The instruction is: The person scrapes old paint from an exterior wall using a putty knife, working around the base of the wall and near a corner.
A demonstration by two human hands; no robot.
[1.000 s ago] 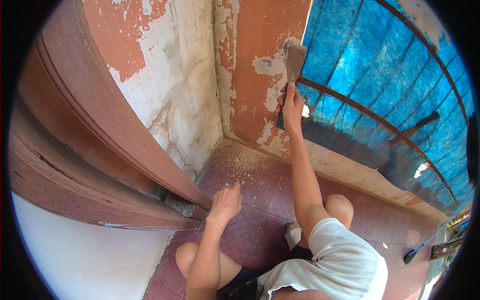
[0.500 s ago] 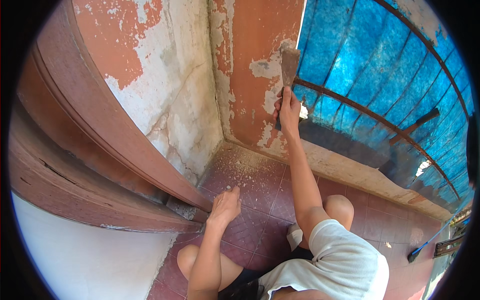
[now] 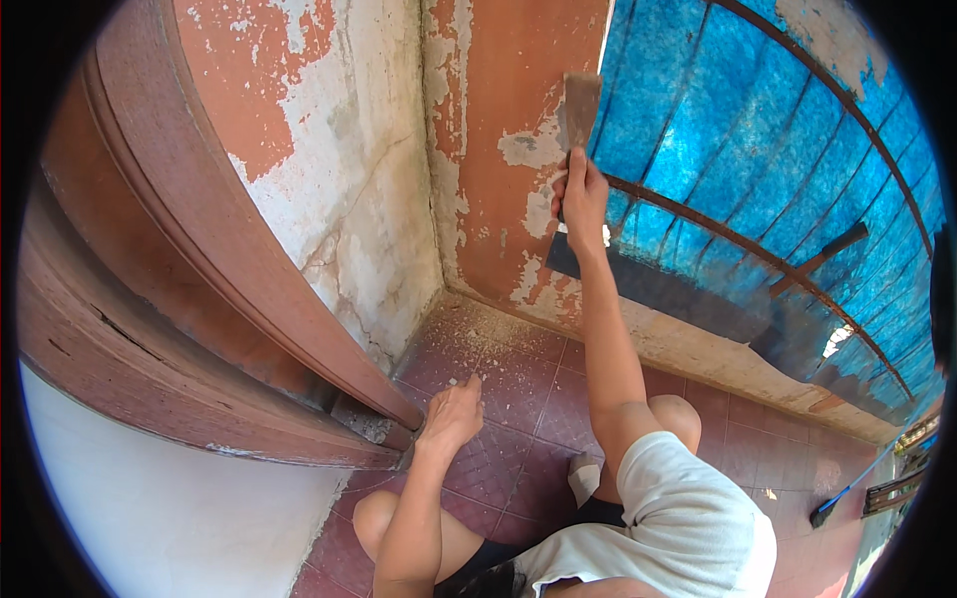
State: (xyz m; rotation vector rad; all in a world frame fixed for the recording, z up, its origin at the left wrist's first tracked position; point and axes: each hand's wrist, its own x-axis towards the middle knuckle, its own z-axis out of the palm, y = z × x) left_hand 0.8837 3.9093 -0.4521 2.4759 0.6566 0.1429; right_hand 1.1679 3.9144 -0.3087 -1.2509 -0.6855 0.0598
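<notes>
My right hand (image 3: 582, 195) is raised and wrapped round the handle of a paint scraper (image 3: 580, 108). The scraper's wide, worn blade points upward and lies over the orange wall (image 3: 498, 75), close to its edge beside the blue panel. Whether the blade touches the paint I cannot tell. Around it the paint is chipped, with bare grey patches (image 3: 531, 149). Low over the floor, my left hand (image 3: 455, 413) is closed with its fingers curled in. Its back hides whatever the fingers may hold.
Paint flakes (image 3: 483, 334) litter the red tiled floor (image 3: 498, 453) in the corner. A brown wooden frame (image 3: 229, 239) curves along the left. On the right stands a blue barred panel (image 3: 738, 130). A blue-handled broom (image 3: 825, 510) lies at the far right.
My right hand and the scraper have moved a little higher along the wall edge. The view has shifted slightly. My left hand stays low and closed.
</notes>
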